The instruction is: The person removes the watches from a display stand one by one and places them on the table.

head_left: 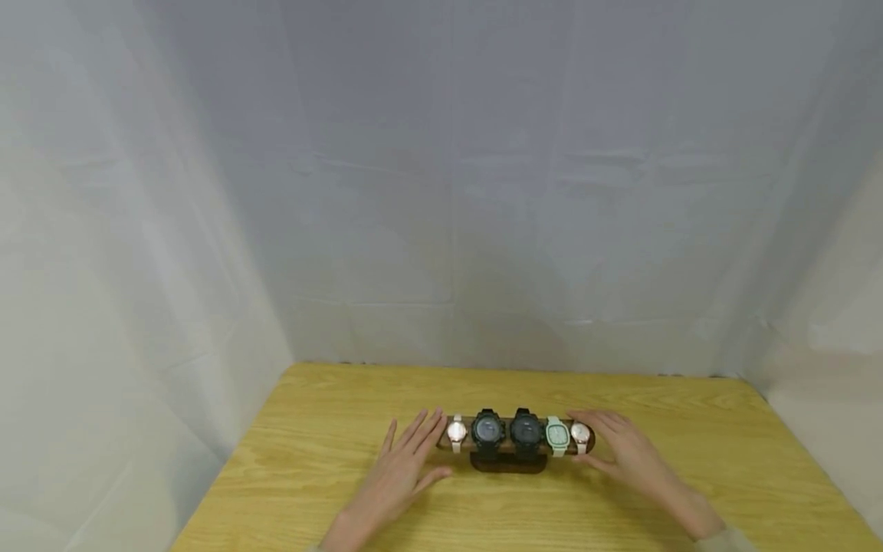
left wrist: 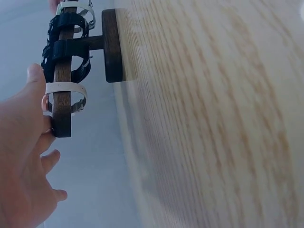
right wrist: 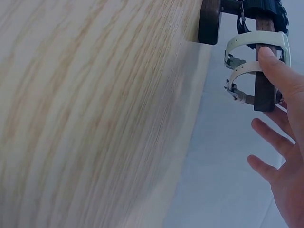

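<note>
**Light, even fingers at both ends of the bar**

Head view: the wooden watch stand (head_left: 509, 465) sits at five o'clock from the centre, on the table (head_left: 345, 422), its bar carrying five watches (head_left: 526, 432). The left hand (head_left: 398, 479), between eight and nine o'clock of the stand, is released: fingers straight beside the bar's end, thumb apart. The right hand (head_left: 638, 458), at three o'clock, appears to grasp the opposite end between thumb and fingers. Matching that hold on both ends would probably keep the bar level.

Left wrist view: the stand lies toward ten o'clock; the left thumb (left wrist: 34, 80) points to twelve. Contact seems best on bare wood, clear of the white strap (left wrist: 65, 87).

Right wrist view: the stand lies toward two o'clock. The right thumb (right wrist: 270, 57) rests between the pale green strap (right wrist: 261, 37) and the end strap (right wrist: 244, 70). The straps loop loosely round the bar, so gentle pressure looks wise.
</note>
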`<move>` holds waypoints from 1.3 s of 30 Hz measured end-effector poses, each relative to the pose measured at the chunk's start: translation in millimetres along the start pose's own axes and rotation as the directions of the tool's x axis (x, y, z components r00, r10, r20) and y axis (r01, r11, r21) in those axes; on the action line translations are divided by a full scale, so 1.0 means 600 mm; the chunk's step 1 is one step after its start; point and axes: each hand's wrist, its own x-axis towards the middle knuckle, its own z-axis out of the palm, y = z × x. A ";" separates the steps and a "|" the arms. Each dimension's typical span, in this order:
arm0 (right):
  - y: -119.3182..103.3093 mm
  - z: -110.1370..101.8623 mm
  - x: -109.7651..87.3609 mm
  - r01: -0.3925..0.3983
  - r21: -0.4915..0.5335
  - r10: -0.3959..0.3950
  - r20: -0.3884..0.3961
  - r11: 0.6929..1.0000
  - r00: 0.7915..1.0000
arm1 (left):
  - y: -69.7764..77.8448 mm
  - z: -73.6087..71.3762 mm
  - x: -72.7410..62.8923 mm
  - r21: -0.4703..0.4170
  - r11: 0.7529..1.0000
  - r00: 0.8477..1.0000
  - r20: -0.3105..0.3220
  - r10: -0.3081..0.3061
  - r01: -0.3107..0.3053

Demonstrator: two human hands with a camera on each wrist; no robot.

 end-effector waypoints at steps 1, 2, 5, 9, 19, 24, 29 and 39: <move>0.002 -0.001 -0.002 0.000 0.001 0.000 -0.001 1.000 1.000 | 0.000 0.000 0.000 0.000 1.000 1.000 0.003 -0.003 0.003; 0.004 -0.002 -0.003 -0.002 0.000 0.002 -0.001 1.000 1.000 | 0.000 0.000 0.001 0.002 1.000 1.000 0.005 -0.004 0.004; 0.011 -0.005 -0.008 -0.009 -0.002 0.009 -0.005 1.000 1.000 | -0.001 0.001 0.002 0.006 1.000 1.000 0.004 -0.002 0.002; 0.020 -0.014 -0.017 -0.022 -0.007 0.022 -0.015 1.000 1.000 | -0.002 0.001 0.003 0.004 1.000 1.000 0.011 -0.002 0.002; 0.043 -0.043 -0.032 -0.050 -0.026 0.048 -0.048 0.998 0.998 | -0.007 -0.002 0.007 0.029 1.000 1.000 0.021 -0.008 0.007; 0.052 -0.050 -0.040 -0.044 -0.043 0.042 -0.058 0.998 0.997 | -0.009 -0.003 0.009 0.030 1.000 1.000 0.014 -0.008 0.007; 0.059 -0.054 -0.047 -0.044 -0.066 0.041 -0.048 0.997 0.998 | -0.009 -0.006 0.009 0.032 0.999 1.000 0.008 -0.004 0.004; 0.080 -0.061 -0.073 -0.037 -0.095 0.035 -0.024 0.995 0.999 | -0.010 -0.004 0.010 0.034 0.999 1.000 0.013 -0.010 0.009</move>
